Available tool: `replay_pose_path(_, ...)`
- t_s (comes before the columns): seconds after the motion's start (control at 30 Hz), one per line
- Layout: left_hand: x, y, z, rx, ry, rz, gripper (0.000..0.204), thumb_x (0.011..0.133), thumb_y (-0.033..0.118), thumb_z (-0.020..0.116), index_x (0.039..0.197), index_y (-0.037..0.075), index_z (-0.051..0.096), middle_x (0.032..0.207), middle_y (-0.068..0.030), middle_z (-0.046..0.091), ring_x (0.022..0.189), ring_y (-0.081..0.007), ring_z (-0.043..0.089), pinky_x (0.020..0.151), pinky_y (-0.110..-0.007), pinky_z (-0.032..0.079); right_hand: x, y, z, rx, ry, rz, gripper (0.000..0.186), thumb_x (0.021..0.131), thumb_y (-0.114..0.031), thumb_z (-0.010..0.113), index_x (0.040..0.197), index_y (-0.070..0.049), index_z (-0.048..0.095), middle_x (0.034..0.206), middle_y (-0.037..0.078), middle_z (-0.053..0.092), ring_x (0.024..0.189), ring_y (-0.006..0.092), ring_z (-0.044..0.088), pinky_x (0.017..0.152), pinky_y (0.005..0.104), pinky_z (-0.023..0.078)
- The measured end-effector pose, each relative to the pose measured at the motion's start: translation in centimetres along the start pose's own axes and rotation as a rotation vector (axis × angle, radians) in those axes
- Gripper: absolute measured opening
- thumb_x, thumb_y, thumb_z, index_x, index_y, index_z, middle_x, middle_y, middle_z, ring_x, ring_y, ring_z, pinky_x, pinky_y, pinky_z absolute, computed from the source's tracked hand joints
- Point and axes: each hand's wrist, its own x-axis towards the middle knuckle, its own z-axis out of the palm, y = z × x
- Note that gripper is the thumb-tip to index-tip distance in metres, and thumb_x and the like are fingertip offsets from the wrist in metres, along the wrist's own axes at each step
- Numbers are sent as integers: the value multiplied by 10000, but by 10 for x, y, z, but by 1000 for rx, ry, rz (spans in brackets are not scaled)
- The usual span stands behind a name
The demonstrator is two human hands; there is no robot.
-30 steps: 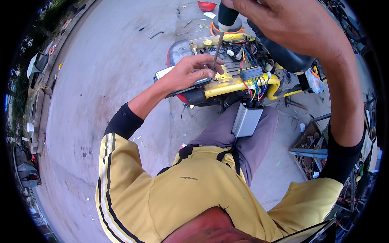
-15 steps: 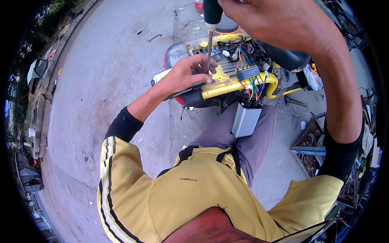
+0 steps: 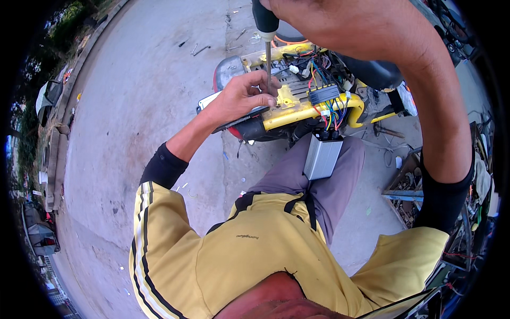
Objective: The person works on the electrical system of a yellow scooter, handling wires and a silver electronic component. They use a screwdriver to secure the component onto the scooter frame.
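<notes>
Work at the frame (image 3: 303,113) looks unfinished: the right hand (image 3: 303,15) grips the screwdriver (image 3: 265,22) upright above it, the left hand (image 3: 245,95) curls by the shaft (image 3: 269,56) (pinching or not, I can't tell). The box (image 3: 323,158), wires (image 3: 330,112) attached, seems unfastened, this side of the frame.
</notes>
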Motion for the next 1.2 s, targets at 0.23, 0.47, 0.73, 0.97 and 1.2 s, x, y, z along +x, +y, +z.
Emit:
replay_pose_path(0.23, -2, -3, -5, 33, 7, 8, 171, 925, 60, 788, 924, -11, 633, 985, -21, 708, 917, -106, 657, 840, -278, 567, 6, 1, 13, -115, 10, 152, 334, 1043, -178, 578, 1221, 102, 540, 1174, 228, 563, 974, 340, 642, 896, 407, 537)
replay_pose_path(0.47, 0, 3, -3, 90, 10, -6, 173, 907, 54, 801, 937, 0, 640, 963, -13, 689, 861, -85, 614, 755, -252, 534, 3, 21, 27, 0, 163, -163, 360, 1048, -164, 564, 1284, 97, 487, 1197, 248, 534, 1001, 371, 617, 922, 435, 527)
replay_pose_path(0.73, -1, 3, -2, 89, 36, 50, 153, 921, 20, 774, 938, -2, 624, 918, -21, 667, 846, -85, 618, 741, -259, 544, 7, 2, 23, -81, 74, 121, 340, 1055, -148, 554, 1285, 97, 502, 1243, 238, 521, 1051, 367, 615, 958, 445, 525)
replay_pose_path(0.97, 0, 2, -1, 18, 42, 67, 112, 931, -12, 741, 992, -21, 647, 992, -59, 699, 938, -112, 673, 795, -276, 567, 2, 17, 22, 57, 131, -68, 319, 968, -1, 501, 1272, 94, 520, 1262, 255, 524, 1088, 372, 596, 989, 428, 503)
replay_pose_path(1.2, -7, 5, -13, 170, -68, -2, 177, 1005, 6, 627, 1162, -12, 707, 1065, -66, 735, 976, -127, 669, 869, -291, 554, 3, 25, 24, 110, 148, -45, 343, 938, -20, 515, 1257, 107, 517, 1208, 284, 548, 1099, 386, 584, 989, 422, 488)
